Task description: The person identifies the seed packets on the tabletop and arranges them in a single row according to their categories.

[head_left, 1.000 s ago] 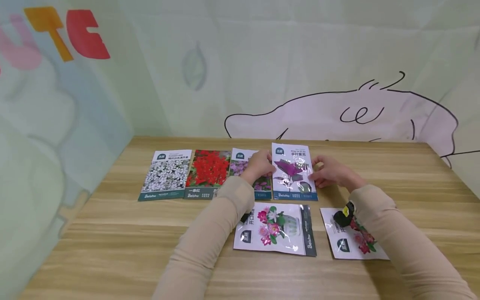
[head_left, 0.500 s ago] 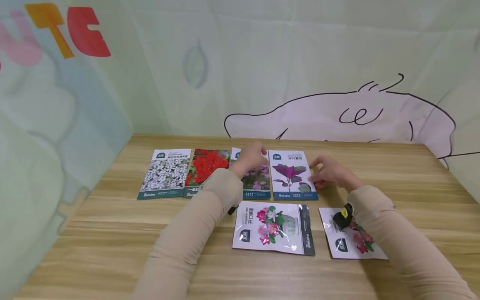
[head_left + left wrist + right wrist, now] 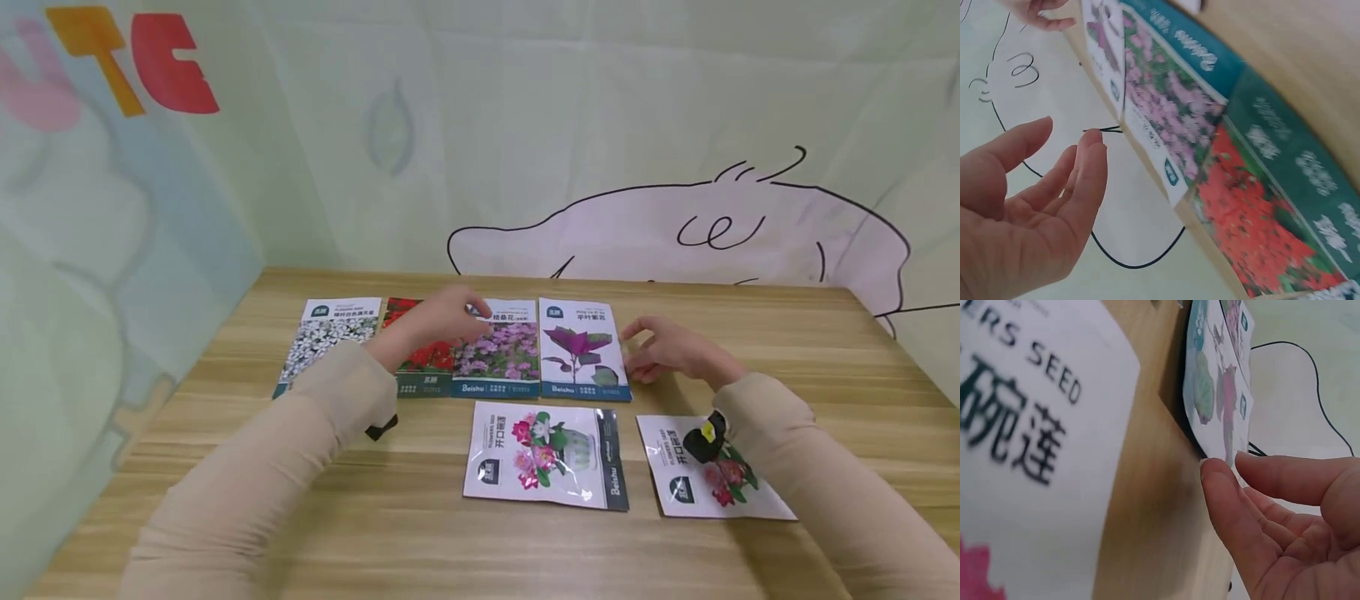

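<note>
Near the far edge of the table (image 3: 375,533), four seed packets lie in one row: white-flower packet (image 3: 330,329), red-flower packet (image 3: 431,358), pink-flower packet (image 3: 498,354) and purple-leaf packet (image 3: 581,350). The left hand (image 3: 438,317) is above the red-flower packet. The right hand (image 3: 671,348) is at the purple-leaf packet's right side. Farther from this edge lie a lotus packet (image 3: 547,454) and a second lotus packet (image 3: 686,467), partly covered by the right sleeve (image 3: 825,475).

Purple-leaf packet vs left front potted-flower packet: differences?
The purple-leaf packet has its print upright in the head view; the left potted-flower packet is turned sideways. The purple-leaf packet has a blue band; the left potted-flower packet has a dark grey band. Both are mostly white.
</note>
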Action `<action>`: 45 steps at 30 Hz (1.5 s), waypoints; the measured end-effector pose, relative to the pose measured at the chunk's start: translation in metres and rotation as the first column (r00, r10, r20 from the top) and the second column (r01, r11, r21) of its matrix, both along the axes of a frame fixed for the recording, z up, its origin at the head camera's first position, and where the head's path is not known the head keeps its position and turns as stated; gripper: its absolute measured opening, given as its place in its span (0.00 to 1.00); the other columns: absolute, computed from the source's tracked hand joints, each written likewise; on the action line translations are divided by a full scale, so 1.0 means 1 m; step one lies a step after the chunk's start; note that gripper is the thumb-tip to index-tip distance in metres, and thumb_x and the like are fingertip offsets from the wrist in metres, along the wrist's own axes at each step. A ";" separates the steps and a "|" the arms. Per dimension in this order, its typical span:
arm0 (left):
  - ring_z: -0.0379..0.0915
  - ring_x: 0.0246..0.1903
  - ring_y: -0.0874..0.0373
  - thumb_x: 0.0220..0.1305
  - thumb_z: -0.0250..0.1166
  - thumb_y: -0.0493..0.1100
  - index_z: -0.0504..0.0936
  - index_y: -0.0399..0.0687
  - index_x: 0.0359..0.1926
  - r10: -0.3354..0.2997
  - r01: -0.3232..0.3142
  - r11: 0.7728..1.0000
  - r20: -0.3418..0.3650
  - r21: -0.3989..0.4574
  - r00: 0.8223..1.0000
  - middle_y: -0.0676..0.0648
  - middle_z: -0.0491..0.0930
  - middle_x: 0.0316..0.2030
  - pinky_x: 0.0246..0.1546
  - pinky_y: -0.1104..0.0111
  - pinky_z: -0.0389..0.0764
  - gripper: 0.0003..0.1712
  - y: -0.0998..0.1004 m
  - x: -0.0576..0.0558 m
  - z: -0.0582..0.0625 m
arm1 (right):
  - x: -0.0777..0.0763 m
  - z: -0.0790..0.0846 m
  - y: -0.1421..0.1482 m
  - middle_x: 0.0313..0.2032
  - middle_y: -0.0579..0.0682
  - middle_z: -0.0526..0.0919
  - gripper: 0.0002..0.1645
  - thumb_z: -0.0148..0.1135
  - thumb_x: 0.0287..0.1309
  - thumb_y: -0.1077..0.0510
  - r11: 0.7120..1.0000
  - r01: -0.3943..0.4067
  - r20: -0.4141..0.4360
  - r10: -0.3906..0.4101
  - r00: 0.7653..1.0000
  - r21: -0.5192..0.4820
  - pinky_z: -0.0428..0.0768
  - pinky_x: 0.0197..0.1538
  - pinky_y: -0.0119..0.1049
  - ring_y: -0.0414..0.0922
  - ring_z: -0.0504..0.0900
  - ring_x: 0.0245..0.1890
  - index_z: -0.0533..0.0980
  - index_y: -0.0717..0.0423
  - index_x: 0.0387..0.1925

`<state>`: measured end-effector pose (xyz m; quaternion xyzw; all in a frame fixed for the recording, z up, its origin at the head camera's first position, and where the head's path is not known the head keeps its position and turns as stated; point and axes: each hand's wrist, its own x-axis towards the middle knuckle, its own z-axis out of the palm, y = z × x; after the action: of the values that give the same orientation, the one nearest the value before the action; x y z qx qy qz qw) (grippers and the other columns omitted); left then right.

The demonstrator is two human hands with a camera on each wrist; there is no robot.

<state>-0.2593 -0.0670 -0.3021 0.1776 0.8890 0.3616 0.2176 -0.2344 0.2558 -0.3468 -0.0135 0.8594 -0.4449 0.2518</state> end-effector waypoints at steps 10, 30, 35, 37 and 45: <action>0.76 0.31 0.53 0.62 0.61 0.40 0.73 0.35 0.53 0.045 -0.044 0.998 0.034 -0.038 0.998 0.42 0.78 0.32 0.34 0.64 0.79 0.21 -0.039 0.039 -0.024 | 0.031 0.010 0.007 0.42 0.60 0.80 0.29 0.56 0.60 0.66 0.981 0.078 0.142 -0.053 0.988 -0.176 0.81 0.41 0.36 0.47 0.82 0.35 0.59 0.72 0.61; 0.79 0.34 0.57 0.63 0.58 0.34 0.64 0.26 0.58 0.065 -0.191 0.955 0.467 0.228 0.882 0.39 0.80 0.38 0.38 0.65 0.81 0.25 -0.050 0.072 -0.043 | 0.077 0.002 0.018 0.44 0.59 0.82 0.26 0.54 0.61 0.68 0.855 0.188 0.359 -0.002 0.933 -0.483 0.80 0.46 0.36 0.49 0.82 0.43 0.63 0.71 0.61; 0.78 0.33 0.57 0.62 0.59 0.33 0.65 0.27 0.57 0.076 -0.222 0.946 0.505 0.235 0.860 0.40 0.80 0.36 0.39 0.64 0.81 0.25 -0.046 0.078 -0.046 | 0.078 -0.003 0.013 0.45 0.59 0.82 0.29 0.54 0.62 0.67 0.860 0.143 0.362 0.052 0.931 -0.490 0.79 0.47 0.37 0.49 0.82 0.45 0.59 0.73 0.62; 0.78 0.33 0.57 0.62 0.59 0.33 0.64 0.26 0.58 0.070 -0.222 0.944 0.512 0.243 0.856 0.40 0.80 0.36 0.40 0.64 0.81 0.25 -0.045 0.079 -0.048 | 0.078 -0.005 0.010 0.44 0.58 0.82 0.30 0.53 0.62 0.67 0.860 0.132 0.362 0.064 0.930 -0.492 0.79 0.47 0.36 0.48 0.82 0.44 0.58 0.74 0.63; 0.80 0.31 0.56 0.62 0.59 0.33 0.64 0.27 0.58 0.100 -0.271 0.932 0.545 0.243 0.832 0.41 0.81 0.33 0.36 0.64 0.82 0.25 -0.039 0.082 -0.054 | 0.078 -0.005 0.000 0.43 0.56 0.83 0.30 0.54 0.62 0.67 0.870 0.153 0.372 0.038 0.927 -0.468 0.80 0.43 0.33 0.47 0.82 0.42 0.58 0.74 0.63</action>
<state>-0.1774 -0.1060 -0.3558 0.0161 0.7410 0.5506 0.3842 -0.1559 0.2559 -0.3522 0.0333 0.6557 -0.6495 0.3836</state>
